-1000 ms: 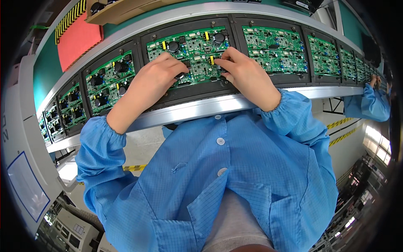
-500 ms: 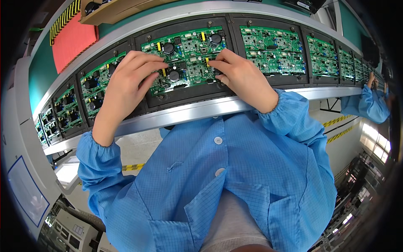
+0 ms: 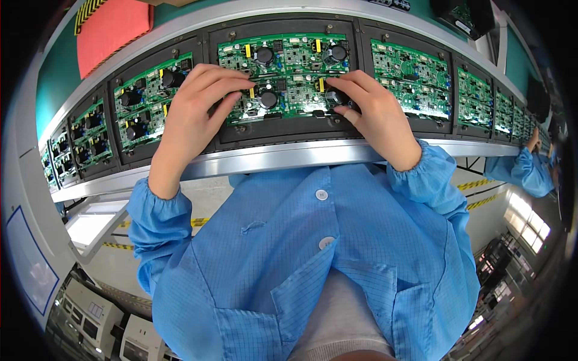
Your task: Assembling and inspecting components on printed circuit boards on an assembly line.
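My left hand (image 3: 195, 108) and right hand (image 3: 368, 111) rest with fingers spread, grasping nothing, on the green circuit board (image 3: 286, 75) in its black carrier tray (image 3: 283, 129), where I think pressing could bend 1 black capacitor (image 3: 264, 56).

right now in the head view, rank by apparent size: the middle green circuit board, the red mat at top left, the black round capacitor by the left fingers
1. middle green circuit board
2. red mat, partly cut off by the frame and farther away, so its place is unsure
3. black round capacitor, plainly smallest
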### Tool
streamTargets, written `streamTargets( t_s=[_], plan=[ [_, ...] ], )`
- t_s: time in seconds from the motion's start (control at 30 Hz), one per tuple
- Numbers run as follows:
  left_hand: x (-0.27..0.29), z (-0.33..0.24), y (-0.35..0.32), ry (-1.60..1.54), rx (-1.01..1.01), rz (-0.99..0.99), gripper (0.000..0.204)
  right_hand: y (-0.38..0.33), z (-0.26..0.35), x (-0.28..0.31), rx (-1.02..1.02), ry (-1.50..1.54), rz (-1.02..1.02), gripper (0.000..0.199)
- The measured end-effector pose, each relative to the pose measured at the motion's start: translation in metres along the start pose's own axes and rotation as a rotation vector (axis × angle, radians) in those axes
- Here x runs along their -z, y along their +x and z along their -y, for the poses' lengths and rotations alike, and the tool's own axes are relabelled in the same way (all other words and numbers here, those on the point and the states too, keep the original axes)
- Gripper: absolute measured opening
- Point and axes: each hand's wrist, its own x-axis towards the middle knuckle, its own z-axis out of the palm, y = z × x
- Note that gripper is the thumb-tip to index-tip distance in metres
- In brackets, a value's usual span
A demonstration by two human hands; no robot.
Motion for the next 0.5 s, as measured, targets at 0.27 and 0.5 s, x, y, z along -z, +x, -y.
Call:
streamTargets(
  t_s=[0.27, 0.5],
  plan=[
    [0.046, -0.038, 0.040, 0.120, -0.128, 0.103, 0.024, -0.013, -0.110, 0.171, -0.108, -0.259, -0.572, 0.026],
    [0.005, -0.088, 0.182, 0.223, -0.582, 0.070, 0.019, 0.060, -0.241, 0.239, -0.055, -0.286, -0.504, 0.018]
  ],
)
